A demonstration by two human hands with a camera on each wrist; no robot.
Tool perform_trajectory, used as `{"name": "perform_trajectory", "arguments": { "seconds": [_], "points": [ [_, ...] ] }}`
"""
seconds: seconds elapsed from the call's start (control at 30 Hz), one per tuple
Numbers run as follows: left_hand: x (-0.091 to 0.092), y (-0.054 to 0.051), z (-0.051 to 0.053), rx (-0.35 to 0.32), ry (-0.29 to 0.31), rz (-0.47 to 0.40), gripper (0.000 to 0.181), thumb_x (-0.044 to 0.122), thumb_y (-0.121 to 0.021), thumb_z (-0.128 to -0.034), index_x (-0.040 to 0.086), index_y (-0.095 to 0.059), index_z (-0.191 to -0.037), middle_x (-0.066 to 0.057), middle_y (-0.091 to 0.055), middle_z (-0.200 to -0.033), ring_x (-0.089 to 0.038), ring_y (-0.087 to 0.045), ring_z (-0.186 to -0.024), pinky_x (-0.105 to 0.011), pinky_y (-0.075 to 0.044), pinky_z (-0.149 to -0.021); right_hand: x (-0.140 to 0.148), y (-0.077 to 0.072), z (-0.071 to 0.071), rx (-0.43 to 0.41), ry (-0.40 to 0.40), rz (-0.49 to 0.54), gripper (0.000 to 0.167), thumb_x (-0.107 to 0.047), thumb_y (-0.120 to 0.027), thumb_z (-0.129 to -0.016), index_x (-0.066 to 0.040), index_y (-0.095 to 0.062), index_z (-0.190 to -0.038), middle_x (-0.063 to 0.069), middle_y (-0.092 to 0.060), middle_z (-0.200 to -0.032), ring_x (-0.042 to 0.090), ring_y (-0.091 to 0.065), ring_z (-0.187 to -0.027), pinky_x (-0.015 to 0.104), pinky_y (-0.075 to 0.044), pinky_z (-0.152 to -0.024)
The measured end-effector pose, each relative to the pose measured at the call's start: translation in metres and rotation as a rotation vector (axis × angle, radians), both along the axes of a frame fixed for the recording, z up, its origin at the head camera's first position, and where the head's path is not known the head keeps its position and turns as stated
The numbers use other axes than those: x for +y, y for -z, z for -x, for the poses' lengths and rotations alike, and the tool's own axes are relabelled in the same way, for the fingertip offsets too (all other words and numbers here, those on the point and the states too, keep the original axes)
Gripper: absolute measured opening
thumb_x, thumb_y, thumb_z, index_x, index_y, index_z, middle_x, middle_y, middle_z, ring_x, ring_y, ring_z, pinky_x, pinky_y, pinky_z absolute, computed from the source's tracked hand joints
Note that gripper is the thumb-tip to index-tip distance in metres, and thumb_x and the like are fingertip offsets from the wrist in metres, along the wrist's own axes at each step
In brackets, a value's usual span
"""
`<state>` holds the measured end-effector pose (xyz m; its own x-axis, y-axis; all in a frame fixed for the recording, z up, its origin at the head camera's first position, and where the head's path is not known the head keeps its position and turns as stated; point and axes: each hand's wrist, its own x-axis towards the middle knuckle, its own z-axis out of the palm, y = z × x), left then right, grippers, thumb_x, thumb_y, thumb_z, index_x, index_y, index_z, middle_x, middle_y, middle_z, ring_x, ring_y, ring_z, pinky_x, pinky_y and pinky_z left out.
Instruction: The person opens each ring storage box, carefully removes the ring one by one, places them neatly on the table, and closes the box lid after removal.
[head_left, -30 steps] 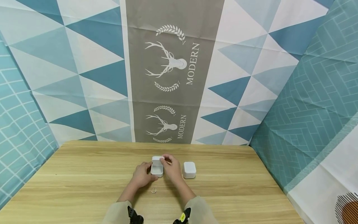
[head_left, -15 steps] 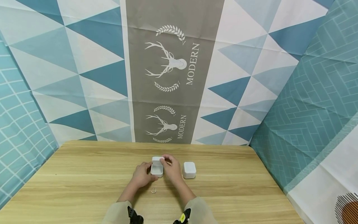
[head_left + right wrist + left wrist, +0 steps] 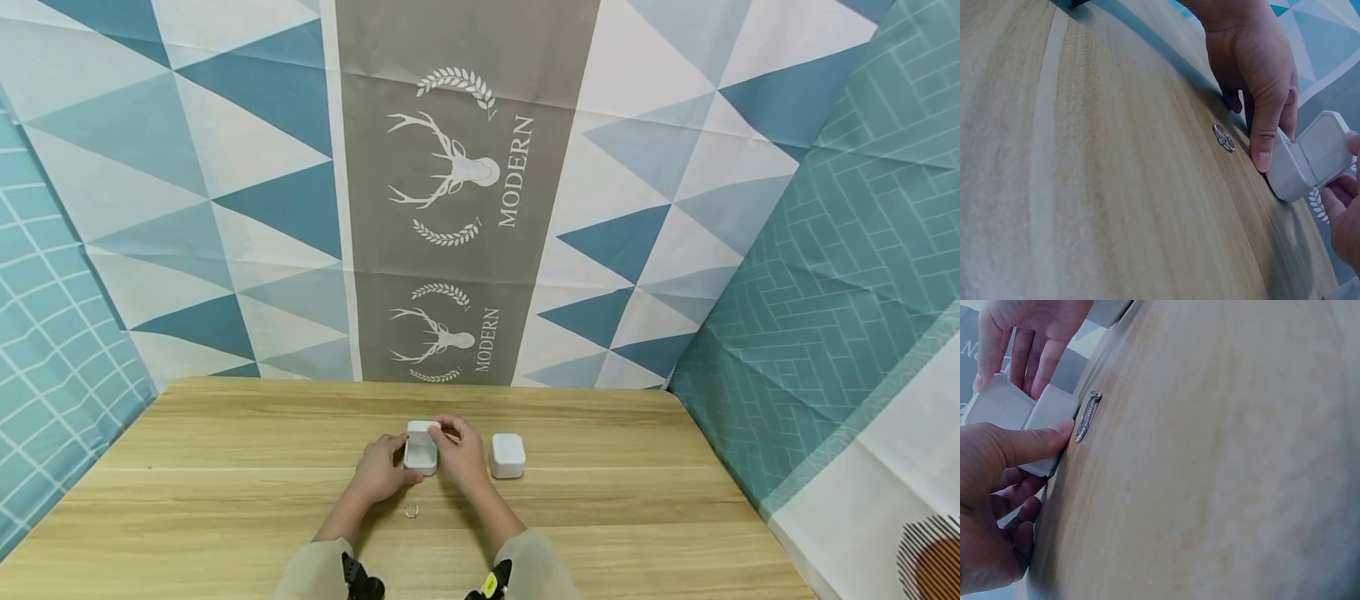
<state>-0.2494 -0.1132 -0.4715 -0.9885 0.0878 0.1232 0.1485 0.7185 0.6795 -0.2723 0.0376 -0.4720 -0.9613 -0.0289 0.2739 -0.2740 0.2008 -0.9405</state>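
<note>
A white ring box (image 3: 421,461) stands on the table with its lid raised. My left hand (image 3: 378,472) holds the base from the left side, thumb along the front, as the left wrist view also shows. At the right, my right hand (image 3: 462,457) pinches the raised lid (image 3: 1326,142) between thumb and fingers. A silver ring (image 3: 1087,418) set with small stones lies on the tabletop in front of the box, apart from both hands. The right wrist view shows the ring (image 3: 1223,137) near the left thumb. No insert or ring is visible inside the box.
A second white box (image 3: 508,455), lid down, stands right of my right hand. The wooden table (image 3: 225,475) ends at patterned cloth hangings (image 3: 285,208) behind and at both sides.
</note>
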Motion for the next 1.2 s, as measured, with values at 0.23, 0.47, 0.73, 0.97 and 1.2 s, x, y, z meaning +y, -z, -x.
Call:
{"name": "perform_trajectory", "arguments": {
  "seconds": [0.23,0.47,0.73,0.97,1.2],
  "points": [
    [0.0,0.0,0.001,0.008,-0.006,-0.01,0.07,0.022,-0.082,-0.067,-0.006,-0.055,-0.125,-0.019,-0.06,-0.113,-0.037,-0.051,-0.105,-0.052,-0.041,-0.091,-0.001,-0.001,-0.001,-0.026,-0.001,0.017,0.023,-0.022,-0.064,-0.089,-0.005,-0.067,-0.105,0.008,-0.066,-0.107,0.024,-0.06,-0.106,0.029,-0.051,-0.09],
    [-0.001,0.0,0.001,0.004,-0.001,0.001,0.07,0.023,-0.082,-0.0671,-0.005,-0.055,-0.125,-0.018,-0.06,-0.113,-0.035,-0.052,-0.103,-0.051,-0.042,-0.09,-0.001,0.001,0.0,-0.042,-0.003,0.037,0.026,-0.02,-0.064,-0.088,-0.003,-0.066,-0.107,0.008,-0.066,-0.107,0.024,-0.06,-0.107,0.029,-0.05,-0.091],
    [-0.002,0.0,-0.001,0.005,-0.001,0.01,0.07,0.023,-0.082,-0.0672,-0.007,-0.055,-0.124,-0.019,-0.06,-0.113,-0.035,-0.052,-0.102,-0.051,-0.042,-0.09,-0.001,-0.001,-0.002,-0.023,-0.009,0.037,0.026,-0.015,-0.062,-0.089,0.004,-0.064,-0.108,0.014,-0.065,-0.109,0.029,-0.059,-0.108,0.035,-0.05,-0.092],
    [-0.002,0.001,-0.001,0.007,0.0,0.018,0.069,0.023,-0.082,-0.0673,-0.007,-0.055,-0.124,-0.019,-0.06,-0.114,-0.036,-0.052,-0.102,-0.051,-0.042,-0.09,-0.001,0.0,-0.003,-0.028,-0.019,0.044,0.027,-0.016,-0.063,-0.089,0.003,-0.064,-0.109,0.015,-0.064,-0.111,0.027,-0.059,-0.11,0.031,-0.05,-0.092],
    [-0.002,0.0,-0.001,0.007,0.0,0.023,0.069,0.023,-0.082,-0.0673,-0.006,-0.056,-0.124,-0.019,-0.06,-0.114,-0.036,-0.052,-0.102,-0.051,-0.042,-0.089,0.0,-0.026,-0.022,-0.015,-0.041,0.072,0.021,-0.008,-0.061,-0.089,0.004,-0.064,-0.107,0.025,-0.061,-0.113,0.035,-0.057,-0.11,0.038,-0.049,-0.093]
  ]
}}
